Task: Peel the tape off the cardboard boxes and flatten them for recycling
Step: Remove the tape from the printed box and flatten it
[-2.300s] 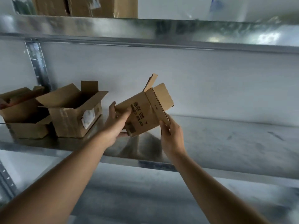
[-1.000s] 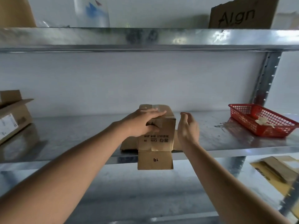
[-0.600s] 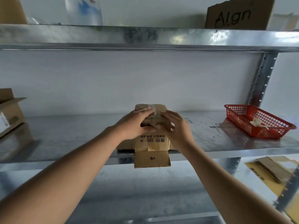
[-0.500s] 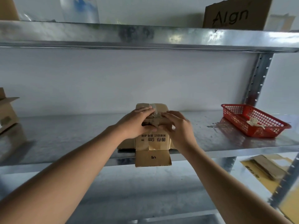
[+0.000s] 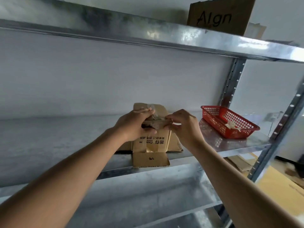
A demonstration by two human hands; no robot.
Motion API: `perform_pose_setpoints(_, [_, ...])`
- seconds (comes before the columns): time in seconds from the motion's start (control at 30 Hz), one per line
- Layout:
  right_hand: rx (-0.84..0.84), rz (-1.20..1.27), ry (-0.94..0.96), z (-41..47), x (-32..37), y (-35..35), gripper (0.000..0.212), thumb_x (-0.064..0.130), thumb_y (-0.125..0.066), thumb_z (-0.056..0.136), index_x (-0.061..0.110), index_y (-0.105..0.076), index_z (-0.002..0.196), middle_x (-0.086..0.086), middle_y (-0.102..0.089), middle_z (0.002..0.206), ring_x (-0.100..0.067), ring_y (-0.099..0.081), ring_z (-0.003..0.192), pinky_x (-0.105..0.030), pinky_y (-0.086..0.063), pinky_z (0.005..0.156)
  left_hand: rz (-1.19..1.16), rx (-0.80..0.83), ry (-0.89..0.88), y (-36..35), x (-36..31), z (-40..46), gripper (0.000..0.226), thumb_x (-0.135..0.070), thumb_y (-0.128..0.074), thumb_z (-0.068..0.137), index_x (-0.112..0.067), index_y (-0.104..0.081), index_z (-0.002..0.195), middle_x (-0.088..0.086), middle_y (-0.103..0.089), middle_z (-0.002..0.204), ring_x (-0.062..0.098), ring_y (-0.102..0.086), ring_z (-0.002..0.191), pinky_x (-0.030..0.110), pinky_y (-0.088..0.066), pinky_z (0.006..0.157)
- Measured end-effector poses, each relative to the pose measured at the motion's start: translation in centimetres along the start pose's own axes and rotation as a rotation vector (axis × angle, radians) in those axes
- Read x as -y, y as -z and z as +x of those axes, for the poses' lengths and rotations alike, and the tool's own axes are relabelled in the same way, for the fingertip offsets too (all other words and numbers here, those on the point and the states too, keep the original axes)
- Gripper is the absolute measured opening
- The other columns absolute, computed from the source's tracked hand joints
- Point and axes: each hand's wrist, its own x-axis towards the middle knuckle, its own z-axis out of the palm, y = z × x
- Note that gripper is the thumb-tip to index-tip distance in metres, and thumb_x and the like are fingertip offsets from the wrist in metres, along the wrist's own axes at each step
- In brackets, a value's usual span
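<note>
A small brown cardboard box [image 5: 151, 145] with printed text lies on the metal shelf [image 5: 49, 142], one flap hanging over the front edge. My left hand [image 5: 134, 125] grips the box's upper part, thumb under and fingers over the top. My right hand [image 5: 182, 125] pinches a strip of clear tape [image 5: 160, 119] that runs across the top of the box and is partly lifted off the cardboard. Another piece of tape stays stuck on the far flap [image 5: 150, 106].
A red plastic basket [image 5: 218, 130] with balled-up tape inside stands on the shelf to the right. A cardboard sign [image 5: 218, 17] sits on the upper shelf. Flattened cardboard [image 5: 279, 183] lies on the floor at the right, behind the upright post [image 5: 230, 84].
The box went from held in the air to lying on the shelf. My right hand came onto its top and now pinches the tape, pulled slightly right. The view shifted right and tilted.
</note>
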Motion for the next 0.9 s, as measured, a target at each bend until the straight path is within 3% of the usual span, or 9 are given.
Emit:
perform_pose_setpoints(0.2, [0.029,0.133,0.000,1.1,-2.9,0.7,0.028,0.012,-0.087,0.078,0.014,-0.082,0.105,0.013,-0.065,0.094,0.005,-0.066,0.079,-0.005,-0.049,0.078,0.005,0.004,0.027,-0.5,-0.9,1.0,0.093,-0.064,-0.072,0.085,-0.035,-0.027,0.162,-0.014,-0.021,0.169,0.010,-0.019,0.155,0.041,-0.029,0.122])
perform_pose_setpoints(0.4, [0.048,0.615,-0.159,0.4,-5.2,0.8,0.028,-0.002,-0.087,0.073,0.013,-0.079,0.096,0.002,-0.077,0.093,-0.015,-0.078,0.086,-0.030,-0.064,0.078,-0.061,-0.050,0.087,-1.5,-1.2,0.8,0.093,-0.064,-0.073,0.081,-0.037,-0.032,0.160,-0.019,-0.028,0.166,0.006,-0.024,0.153,0.037,-0.028,0.124])
perform_pose_setpoints(0.53, [-0.004,0.766,-0.193,0.0,-6.5,-0.2,0.024,-0.002,-0.085,0.077,0.005,-0.079,0.099,-0.004,-0.080,0.088,-0.020,-0.079,0.085,-0.029,-0.064,0.075,-0.039,0.002,0.122,-1.3,-1.0,1.6,0.091,-0.066,-0.074,0.079,-0.042,-0.034,0.157,-0.017,-0.034,0.163,0.009,-0.038,0.146,0.039,-0.034,0.121])
perform_pose_setpoints(0.77, [-0.080,0.918,-0.359,-0.6,-7.8,-0.9,0.006,0.001,-0.076,0.089,0.006,-0.077,0.091,-0.001,-0.080,0.091,-0.019,-0.078,0.088,-0.032,-0.065,0.071,0.028,-0.040,0.163,-2.3,-3.1,2.7,0.087,-0.067,-0.070,0.081,-0.045,-0.033,0.157,-0.021,-0.030,0.164,0.007,-0.031,0.149,0.037,-0.029,0.122])
perform_pose_setpoints(0.9, [-0.082,0.880,-0.355,-0.9,-8.1,-1.2,0.005,0.002,-0.074,0.092,0.007,-0.076,0.091,0.002,-0.080,0.093,-0.013,-0.077,0.089,-0.033,-0.065,0.069,0.038,-0.008,0.174,-2.0,-3.2,3.2,0.088,-0.067,-0.072,0.080,-0.044,-0.036,0.156,-0.020,-0.034,0.162,0.010,-0.039,0.144,0.034,-0.033,0.117])
